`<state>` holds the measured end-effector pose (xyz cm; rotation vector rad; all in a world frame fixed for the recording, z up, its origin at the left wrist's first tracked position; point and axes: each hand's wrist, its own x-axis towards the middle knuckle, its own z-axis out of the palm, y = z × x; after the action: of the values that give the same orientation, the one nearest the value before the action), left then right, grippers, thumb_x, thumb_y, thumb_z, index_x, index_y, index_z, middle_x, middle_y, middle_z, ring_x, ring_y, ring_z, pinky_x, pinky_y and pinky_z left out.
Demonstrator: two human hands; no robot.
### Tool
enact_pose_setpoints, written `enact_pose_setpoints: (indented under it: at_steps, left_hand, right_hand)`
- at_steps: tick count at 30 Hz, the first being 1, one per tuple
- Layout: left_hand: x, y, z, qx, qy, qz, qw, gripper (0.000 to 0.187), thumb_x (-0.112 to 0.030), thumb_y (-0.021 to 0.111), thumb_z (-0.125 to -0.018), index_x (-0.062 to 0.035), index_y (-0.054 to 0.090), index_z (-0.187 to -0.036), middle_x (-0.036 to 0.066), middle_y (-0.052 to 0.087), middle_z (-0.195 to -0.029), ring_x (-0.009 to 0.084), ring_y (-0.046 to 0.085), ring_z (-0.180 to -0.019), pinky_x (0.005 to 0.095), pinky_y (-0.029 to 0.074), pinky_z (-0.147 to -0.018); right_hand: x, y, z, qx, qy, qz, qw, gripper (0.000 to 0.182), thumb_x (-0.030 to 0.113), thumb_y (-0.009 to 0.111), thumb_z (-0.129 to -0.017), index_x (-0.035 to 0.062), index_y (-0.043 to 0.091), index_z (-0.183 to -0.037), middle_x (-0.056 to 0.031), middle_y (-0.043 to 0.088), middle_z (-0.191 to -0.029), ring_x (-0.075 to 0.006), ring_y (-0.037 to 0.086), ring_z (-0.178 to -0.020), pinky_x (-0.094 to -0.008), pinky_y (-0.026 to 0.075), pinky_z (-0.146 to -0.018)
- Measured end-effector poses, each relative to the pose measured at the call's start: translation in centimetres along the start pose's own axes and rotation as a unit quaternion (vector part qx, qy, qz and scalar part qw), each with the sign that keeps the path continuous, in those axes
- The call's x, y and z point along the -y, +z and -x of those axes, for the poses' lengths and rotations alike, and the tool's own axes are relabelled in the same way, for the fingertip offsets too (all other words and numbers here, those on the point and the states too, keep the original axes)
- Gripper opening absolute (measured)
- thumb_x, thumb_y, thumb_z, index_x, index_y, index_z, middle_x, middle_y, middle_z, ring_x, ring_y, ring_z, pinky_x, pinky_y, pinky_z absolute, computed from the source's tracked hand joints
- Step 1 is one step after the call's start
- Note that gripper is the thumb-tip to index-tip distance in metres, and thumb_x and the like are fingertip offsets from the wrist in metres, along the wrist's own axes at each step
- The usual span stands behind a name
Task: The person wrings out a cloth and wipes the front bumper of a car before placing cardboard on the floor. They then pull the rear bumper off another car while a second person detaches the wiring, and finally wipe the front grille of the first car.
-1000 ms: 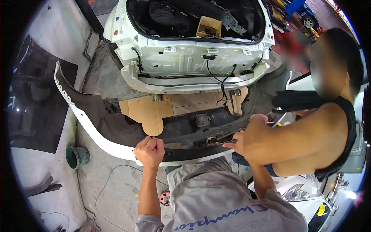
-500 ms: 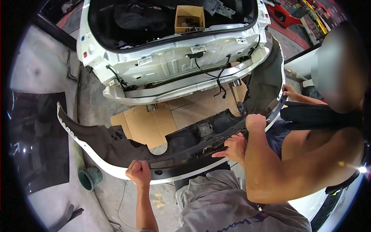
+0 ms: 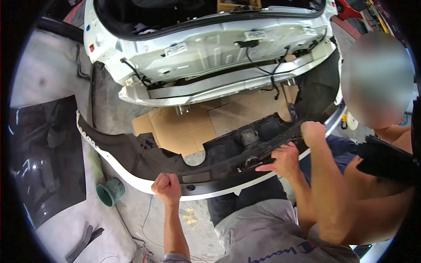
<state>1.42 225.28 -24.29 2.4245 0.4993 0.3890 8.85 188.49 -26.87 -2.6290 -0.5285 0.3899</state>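
Note:
A car bumper cover [image 3: 223, 186], white outside and dark inside, curves across the view below the rear of the car. My left hand [image 3: 166, 187] is closed over its near edge, left of the middle, with fingers curled. Farther right, my right hand [image 3: 286, 161] grips the same edge, its thumb stretched left along the black inner strip. Just beyond it, a co-worker's closed hand [image 3: 313, 133] is at the bumper's right part.
The white car body [image 3: 210, 65] stands ahead with its metal crash bar and hanging black wires. Flattened cardboard [image 3: 180, 127] lies on the floor beneath. A green bucket [image 3: 110, 192] and dark glossy panel [image 3: 48, 158] are at left. The co-worker [image 3: 368, 193] stands close at right.
The view has shifted, so the car sits higher and the bumper and hands farther right. Both my hands keep their places on the bumper. The co-worker's far hand no longer shows at the bumper's right end.

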Motion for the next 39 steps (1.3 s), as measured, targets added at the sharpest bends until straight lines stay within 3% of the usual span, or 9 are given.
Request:
enact_pose_setpoints:
  at_steps: [11,20,23,24,27,29,33,35,39]
  left_hand:
    - [5.6,3.8,-2.6,-0.011,0.009,0.005,1.000,0.034,0.012,0.057,-0.071,-0.0005,0.030,-0.054,0.006,0.031,-0.050,0.0088,0.026,-0.046,0.0299,0.021,-0.042]
    - [11.0,5.6,-0.6,0.008,0.075,0.038,0.996,0.036,0.013,0.056,-0.071,-0.0030,0.031,-0.052,0.006,0.032,-0.048,0.0165,0.029,-0.041,0.0331,0.021,-0.041]
    - [11.9,6.5,-0.4,0.000,0.062,0.030,0.998,0.035,0.012,0.052,-0.078,-0.0013,0.027,-0.057,0.002,0.026,-0.052,0.0071,0.023,-0.050,0.0324,0.015,-0.045]
    - [11.7,6.4,0.3,-0.014,0.069,0.013,0.997,0.036,0.012,0.052,-0.079,-0.0011,0.027,-0.057,0.002,0.026,-0.052,0.0071,0.023,-0.051,0.0323,0.015,-0.045]
    - [12.4,7.3,0.5,-0.009,0.061,0.006,0.998,0.037,0.013,0.051,-0.081,-0.0007,0.026,-0.057,0.002,0.026,-0.051,0.0074,0.023,-0.050,0.0320,0.015,-0.045]
    - [13.2,7.4,0.7,-0.014,0.055,-0.012,0.998,0.037,0.012,0.052,-0.082,-0.0007,0.027,-0.057,0.002,0.028,-0.051,0.0076,0.024,-0.049,0.0316,0.016,-0.044]
    - [14.5,7.1,1.2,-0.012,0.044,-0.022,0.999,0.035,0.010,0.054,-0.082,0.0001,0.031,-0.057,0.003,0.031,-0.052,0.0080,0.028,-0.049,0.0310,0.018,-0.044]
    - [14.5,7.4,0.8,-0.001,0.043,-0.016,0.999,0.034,0.009,0.054,-0.082,0.0003,0.032,-0.057,0.004,0.031,-0.052,0.0083,0.028,-0.049,0.0313,0.018,-0.044]
    - [14.4,7.8,-0.9,0.019,0.036,-0.018,0.999,0.033,0.008,0.055,-0.082,0.0009,0.033,-0.058,0.007,0.031,-0.052,0.0115,0.027,-0.048,0.0336,0.020,-0.044]
  right_hand:
    - [-0.1,6.1,-4.0,-0.072,-0.046,0.012,0.996,0.067,0.062,0.084,-0.044,0.0077,0.044,-0.047,-0.0047,0.050,-0.050,-0.0272,0.053,-0.054,-0.0378,0.039,-0.063]
    - [-0.8,10.2,-4.6,-0.045,-0.043,0.036,0.997,0.058,0.065,0.082,-0.048,0.0137,0.055,-0.051,0.0006,0.062,-0.061,-0.0191,0.060,-0.062,-0.0353,0.039,-0.068]
    - [-0.8,10.9,-4.7,-0.057,-0.045,0.033,0.997,0.056,0.067,0.080,-0.054,0.0123,0.066,-0.058,0.0006,0.065,-0.063,-0.0192,0.060,-0.063,-0.0344,0.040,-0.070]
    - [-0.9,11.8,-4.0,-0.116,-0.065,0.013,0.991,0.067,0.066,0.082,-0.044,0.0141,0.040,-0.045,0.0006,0.042,-0.048,-0.0209,0.047,-0.052,-0.0346,0.034,-0.061]
    - [-1.4,13.3,-3.8,-0.119,-0.056,0.010,0.991,0.068,0.066,0.083,-0.044,0.0134,0.040,-0.044,0.0006,0.042,-0.047,-0.0203,0.046,-0.050,-0.0342,0.033,-0.059]
    - [-1.2,13.2,-3.8,-0.052,-0.034,0.031,0.998,0.062,0.068,0.080,-0.055,0.0100,0.059,-0.049,-0.0005,0.056,-0.051,-0.0193,0.057,-0.055,-0.0337,0.039,-0.065]
    - [-1.0,13.8,-4.2,-0.062,-0.039,0.026,0.997,0.063,0.069,0.080,-0.055,0.0099,0.059,-0.048,-0.0005,0.056,-0.050,-0.0192,0.057,-0.054,-0.0335,0.038,-0.065]
    - [-1.0,14.3,-4.7,-0.115,-0.066,0.016,0.991,0.067,0.067,0.082,-0.047,0.0126,0.043,-0.044,0.0011,0.046,-0.047,-0.0199,0.048,-0.049,-0.0338,0.034,-0.059]
    - [-0.8,14.4,-5.7,-0.084,-0.056,0.015,0.995,0.064,0.065,0.081,-0.053,0.0104,0.048,-0.047,0.0001,0.051,-0.050,-0.0201,0.053,-0.053,-0.0341,0.038,-0.061]
